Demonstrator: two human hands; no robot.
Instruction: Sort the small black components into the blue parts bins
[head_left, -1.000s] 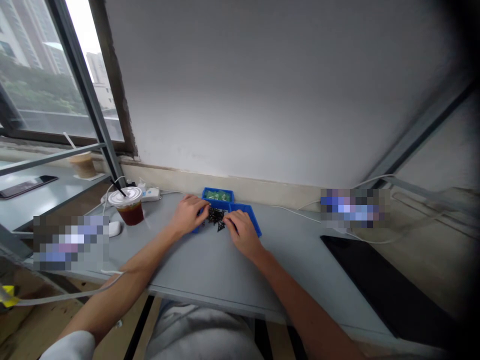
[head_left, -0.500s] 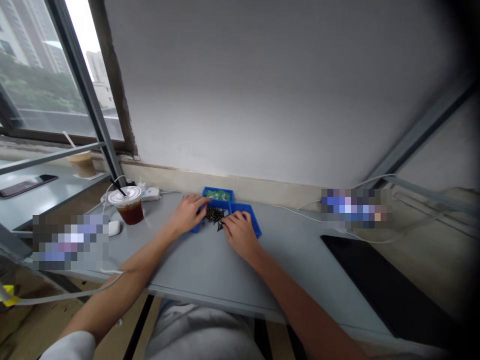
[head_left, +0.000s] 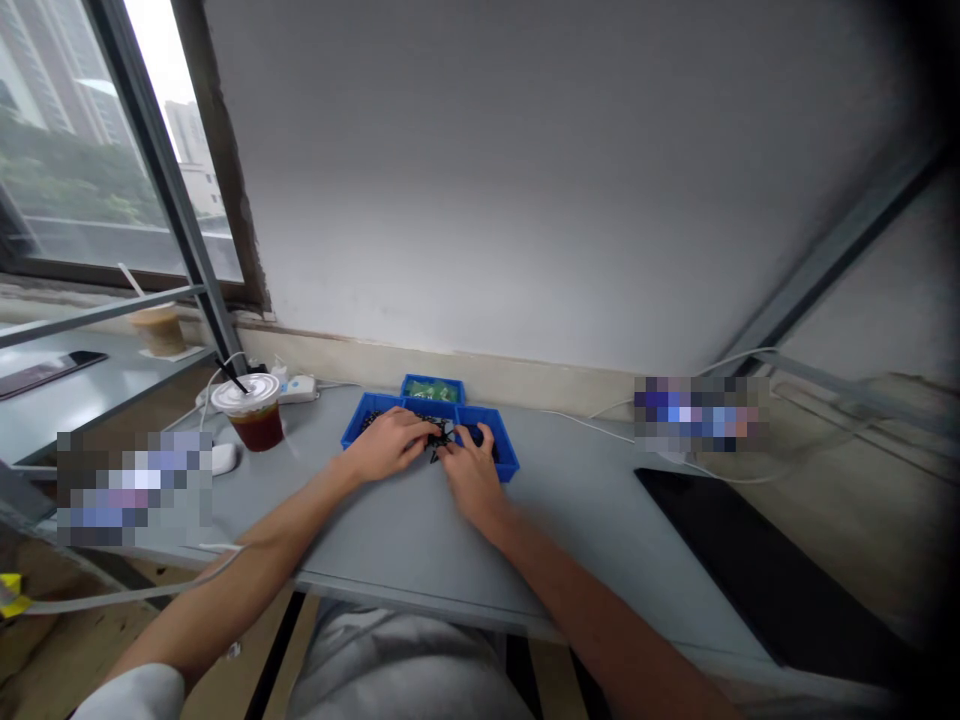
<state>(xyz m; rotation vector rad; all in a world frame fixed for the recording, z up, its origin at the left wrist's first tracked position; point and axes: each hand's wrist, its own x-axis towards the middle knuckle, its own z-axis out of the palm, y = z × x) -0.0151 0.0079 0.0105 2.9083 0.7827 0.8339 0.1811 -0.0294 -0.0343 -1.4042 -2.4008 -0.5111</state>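
- Presently, the left hand [head_left: 386, 447] and the right hand [head_left: 471, 472] sit side by side over the blue plastic trays [head_left: 360, 425], with the fingertips nearly meeting above the join of the two front trays.
- Left grip: fingers curled down and inward toward the small black parts [head_left: 442, 433]. Whether they pinch anything cannot be told, as the fingers hide the contact.
- Right grip: fingers arched and drawn in over the right front tray, close to the same parts. No held item can be made out.
- Small black parts: bunched between the hands at the trays' join, with more lying dark in the left front tray. They may be screws, but they are too small to confirm.
- Green-coloured items [head_left: 433, 391] lie in a third blue tray directly behind the join.
- Left of the trays: a lidded cup of dark drink with a black straw [head_left: 251, 418], a white mouse [head_left: 223, 458] and a white power strip [head_left: 298, 390], on the grey desk [head_left: 420, 540].
- Assessment: parts this small call for slow fingertip work, kept low over the trays, to avoid spillage onto the desk.
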